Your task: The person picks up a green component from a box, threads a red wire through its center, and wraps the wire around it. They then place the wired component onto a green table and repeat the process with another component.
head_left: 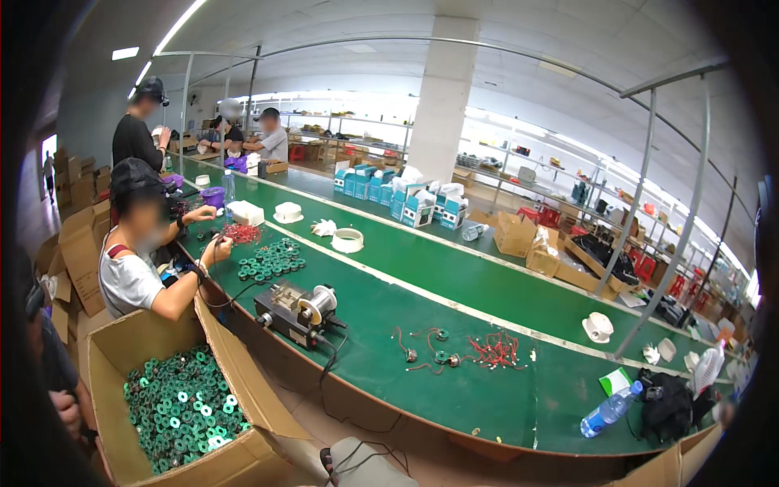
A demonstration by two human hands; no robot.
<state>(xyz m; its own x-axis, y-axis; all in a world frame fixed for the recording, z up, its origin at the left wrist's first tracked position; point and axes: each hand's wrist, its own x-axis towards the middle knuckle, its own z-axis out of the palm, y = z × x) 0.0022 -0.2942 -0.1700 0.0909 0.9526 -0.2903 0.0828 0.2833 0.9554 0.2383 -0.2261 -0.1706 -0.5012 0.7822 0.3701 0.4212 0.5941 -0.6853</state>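
Neither of the wearer's own hands was in view, so their grip could not be told. Nearest lay a cardboard box [235, 357] of green rings [182, 406], then a small machine [296, 308] on the green table [487, 292], with red-wired parts [495, 351] beyond
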